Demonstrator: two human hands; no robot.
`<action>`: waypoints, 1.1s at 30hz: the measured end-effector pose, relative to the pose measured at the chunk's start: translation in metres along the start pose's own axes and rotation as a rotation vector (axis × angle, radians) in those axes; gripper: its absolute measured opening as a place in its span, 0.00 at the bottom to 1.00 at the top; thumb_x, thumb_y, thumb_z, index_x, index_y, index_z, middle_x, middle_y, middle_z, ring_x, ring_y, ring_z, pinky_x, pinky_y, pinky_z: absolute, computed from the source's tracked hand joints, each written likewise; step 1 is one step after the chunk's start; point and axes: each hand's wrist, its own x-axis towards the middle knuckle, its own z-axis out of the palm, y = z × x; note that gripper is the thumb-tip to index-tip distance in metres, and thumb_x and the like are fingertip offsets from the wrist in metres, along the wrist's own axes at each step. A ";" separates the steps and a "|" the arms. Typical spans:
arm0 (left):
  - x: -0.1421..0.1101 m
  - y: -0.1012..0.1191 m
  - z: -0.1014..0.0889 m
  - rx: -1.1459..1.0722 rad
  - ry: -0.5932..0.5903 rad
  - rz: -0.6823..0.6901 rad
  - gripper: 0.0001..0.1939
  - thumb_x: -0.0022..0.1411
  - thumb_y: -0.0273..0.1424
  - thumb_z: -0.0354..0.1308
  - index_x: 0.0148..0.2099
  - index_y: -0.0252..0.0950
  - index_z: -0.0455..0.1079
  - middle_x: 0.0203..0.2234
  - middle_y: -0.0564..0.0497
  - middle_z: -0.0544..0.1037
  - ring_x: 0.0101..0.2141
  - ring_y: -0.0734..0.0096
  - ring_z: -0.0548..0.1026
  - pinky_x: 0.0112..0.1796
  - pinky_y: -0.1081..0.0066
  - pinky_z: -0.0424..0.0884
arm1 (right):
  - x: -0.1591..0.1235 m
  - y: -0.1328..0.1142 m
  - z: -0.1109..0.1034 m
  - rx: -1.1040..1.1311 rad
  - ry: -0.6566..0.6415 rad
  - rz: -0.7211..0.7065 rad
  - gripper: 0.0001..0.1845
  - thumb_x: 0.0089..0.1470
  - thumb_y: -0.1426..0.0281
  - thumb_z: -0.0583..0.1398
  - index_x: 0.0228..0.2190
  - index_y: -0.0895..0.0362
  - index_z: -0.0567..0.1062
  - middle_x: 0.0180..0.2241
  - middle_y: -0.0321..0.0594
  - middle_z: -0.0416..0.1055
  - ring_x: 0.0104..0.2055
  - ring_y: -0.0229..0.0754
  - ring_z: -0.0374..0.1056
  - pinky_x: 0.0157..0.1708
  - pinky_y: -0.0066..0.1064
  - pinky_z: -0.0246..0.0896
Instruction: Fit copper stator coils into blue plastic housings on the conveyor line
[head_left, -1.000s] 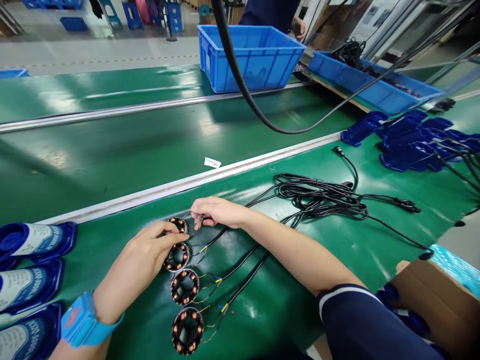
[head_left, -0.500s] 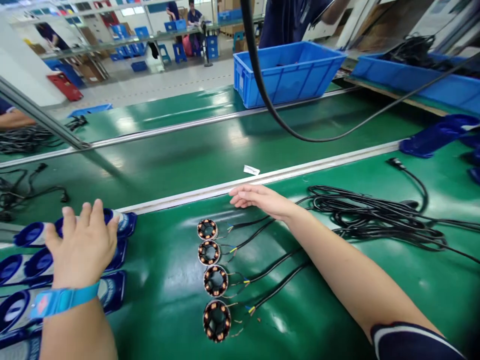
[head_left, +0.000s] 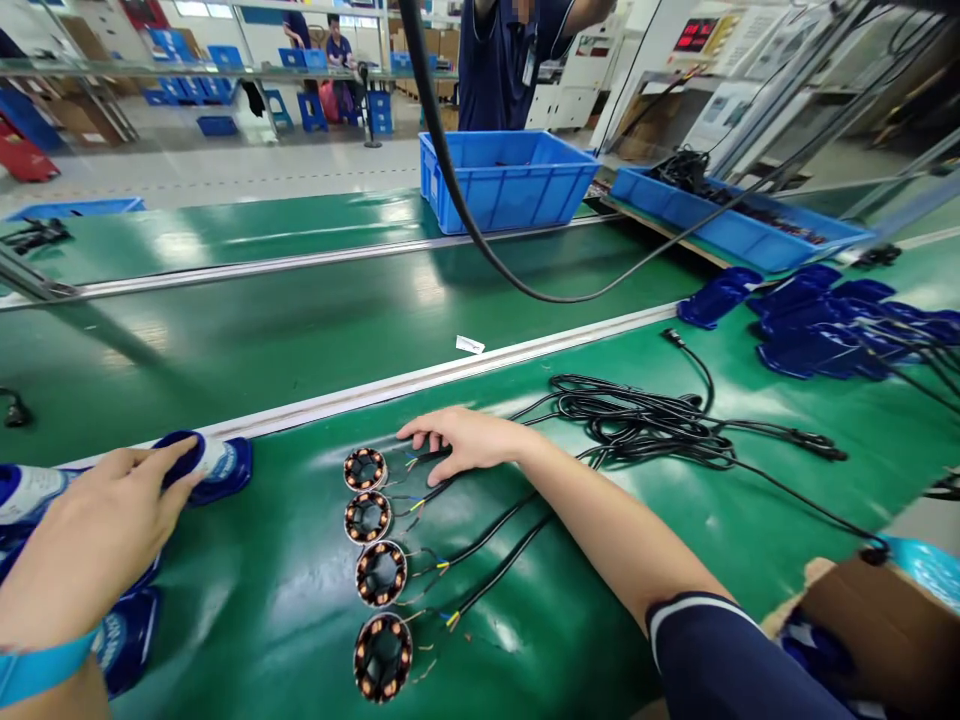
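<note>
Landmark: row of four coil rings (head_left: 373,547), set near to far on the green bench top (head_left: 255,610), each ring touching or nearly touching the next.
Blue housing: left of the row and well apart, about level with its far end.
Housing axis: lies roughly crosswise, flanged end toward the row, round collar away from it.
Nearer hand: the left hand (head_left: 105,515), on the side of the blue housing (head_left: 216,464) away from the row.
Left fingers: thumb and forefinger apart, at the collar and apparently touching it; whether clamped, cannot tell.
Right hand: the right hand (head_left: 476,440), just right of the row's far end, above the cable leads.
Right fingers: extended, thumb well away from them; no grip seen, contact with a lead cannot be confirmed.
Cable leads: bared coloured ends (head_left: 442,566) just right of the rings, running to a black cable bundle (head_left: 637,412) farther right of the row.
</note>
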 end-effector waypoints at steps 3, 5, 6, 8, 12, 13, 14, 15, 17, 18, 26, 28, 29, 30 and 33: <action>0.006 0.024 -0.010 -0.063 0.038 0.189 0.32 0.72 0.54 0.36 0.59 0.36 0.66 0.46 0.42 0.69 0.46 0.53 0.74 0.55 0.55 0.70 | 0.011 -0.009 0.021 0.002 0.078 -0.025 0.42 0.45 0.66 0.76 0.59 0.55 0.71 0.43 0.37 0.74 0.32 0.36 0.66 0.36 0.28 0.62; 0.009 0.038 -0.015 -0.151 0.025 0.205 0.30 0.71 0.54 0.42 0.60 0.37 0.64 0.48 0.41 0.70 0.47 0.51 0.74 0.53 0.54 0.71 | 0.018 -0.014 0.035 0.010 0.129 -0.045 0.40 0.47 0.66 0.75 0.60 0.55 0.70 0.39 0.36 0.73 0.31 0.35 0.66 0.35 0.27 0.60; 0.010 0.045 -0.016 -0.195 0.008 0.185 0.30 0.70 0.54 0.45 0.61 0.37 0.63 0.49 0.41 0.70 0.47 0.51 0.74 0.52 0.54 0.71 | 0.021 -0.017 0.041 -0.002 0.162 -0.043 0.39 0.49 0.64 0.75 0.59 0.54 0.71 0.37 0.36 0.73 0.32 0.36 0.67 0.35 0.27 0.59; 0.012 0.057 -0.015 -0.294 -0.029 0.150 0.28 0.70 0.51 0.49 0.62 0.37 0.61 0.48 0.41 0.71 0.43 0.55 0.75 0.48 0.57 0.73 | 0.026 -0.023 0.049 -0.063 0.227 -0.003 0.36 0.50 0.58 0.74 0.58 0.53 0.73 0.34 0.36 0.74 0.34 0.39 0.69 0.35 0.27 0.58; 0.017 0.079 -0.008 -0.445 -0.016 0.168 0.18 0.70 0.43 0.50 0.56 0.40 0.65 0.50 0.44 0.71 0.46 0.59 0.75 0.49 0.60 0.72 | 0.024 -0.038 0.045 -0.209 0.290 0.083 0.29 0.54 0.53 0.70 0.54 0.50 0.77 0.39 0.40 0.79 0.39 0.45 0.74 0.37 0.30 0.61; 0.019 0.083 -0.006 -0.465 0.002 0.174 0.17 0.70 0.41 0.51 0.55 0.40 0.66 0.51 0.45 0.71 0.47 0.60 0.74 0.51 0.60 0.71 | 0.020 -0.042 0.040 -0.234 0.311 0.089 0.27 0.55 0.54 0.70 0.53 0.50 0.78 0.40 0.40 0.79 0.40 0.46 0.75 0.38 0.31 0.62; 0.020 0.087 -0.005 -0.482 0.019 0.181 0.15 0.70 0.40 0.51 0.55 0.41 0.66 0.51 0.46 0.71 0.48 0.61 0.74 0.51 0.60 0.71 | 0.016 -0.046 0.035 -0.246 0.342 0.091 0.26 0.55 0.55 0.70 0.53 0.50 0.78 0.41 0.40 0.80 0.40 0.46 0.75 0.39 0.31 0.63; 0.020 0.091 -0.003 -0.499 0.028 0.199 0.14 0.70 0.38 0.51 0.55 0.42 0.66 0.51 0.48 0.71 0.49 0.61 0.73 0.52 0.61 0.70 | 0.012 -0.050 0.029 -0.244 0.384 0.085 0.25 0.55 0.57 0.70 0.52 0.51 0.78 0.41 0.40 0.80 0.39 0.46 0.75 0.39 0.31 0.63; 0.021 0.098 0.001 -0.542 0.031 0.257 0.12 0.70 0.35 0.51 0.54 0.44 0.66 0.51 0.50 0.71 0.52 0.63 0.72 0.53 0.62 0.69 | 0.004 -0.056 0.020 -0.198 0.491 0.033 0.25 0.54 0.58 0.71 0.52 0.51 0.79 0.40 0.39 0.80 0.37 0.43 0.75 0.39 0.30 0.64; 0.021 0.103 0.003 -0.572 0.030 0.284 0.12 0.70 0.33 0.50 0.54 0.45 0.65 0.51 0.51 0.71 0.52 0.64 0.72 0.53 0.64 0.69 | 0.001 -0.058 0.017 -0.162 0.542 -0.018 0.26 0.54 0.59 0.72 0.53 0.51 0.78 0.40 0.38 0.80 0.36 0.42 0.74 0.38 0.29 0.64; 0.019 0.140 0.009 -0.834 0.039 0.268 0.29 0.67 0.28 0.51 0.68 0.43 0.49 0.55 0.45 0.66 0.38 0.72 0.72 0.44 0.67 0.72 | 0.006 -0.056 0.015 -0.080 0.646 -0.203 0.26 0.54 0.63 0.72 0.54 0.52 0.78 0.45 0.36 0.80 0.35 0.37 0.72 0.37 0.25 0.63; 0.019 0.147 0.008 -0.865 -0.021 0.229 0.37 0.65 0.30 0.55 0.71 0.43 0.43 0.55 0.45 0.67 0.41 0.69 0.72 0.47 0.65 0.72 | 0.012 -0.057 0.011 -0.091 0.598 -0.145 0.26 0.54 0.62 0.72 0.54 0.50 0.78 0.44 0.37 0.80 0.37 0.39 0.72 0.37 0.26 0.62; 0.020 0.149 0.008 -0.880 -0.045 0.200 0.40 0.63 0.33 0.58 0.71 0.44 0.42 0.57 0.45 0.66 0.44 0.67 0.72 0.49 0.63 0.72 | 0.014 -0.059 0.008 -0.103 0.578 -0.120 0.26 0.54 0.62 0.72 0.54 0.50 0.78 0.43 0.36 0.80 0.37 0.39 0.72 0.37 0.26 0.61; 0.021 0.152 0.008 -0.896 -0.057 0.160 0.42 0.62 0.36 0.62 0.70 0.43 0.43 0.59 0.45 0.66 0.47 0.64 0.72 0.52 0.61 0.71 | 0.017 -0.060 0.005 -0.120 0.559 -0.101 0.26 0.54 0.62 0.72 0.53 0.50 0.78 0.42 0.36 0.80 0.36 0.39 0.72 0.37 0.26 0.61; 0.029 0.155 0.010 -0.954 -0.080 0.078 0.42 0.58 0.44 0.68 0.66 0.43 0.50 0.59 0.46 0.68 0.55 0.58 0.70 0.59 0.56 0.66 | 0.020 -0.063 -0.008 -0.173 0.493 -0.075 0.25 0.53 0.61 0.72 0.52 0.49 0.79 0.38 0.35 0.80 0.34 0.39 0.72 0.35 0.26 0.59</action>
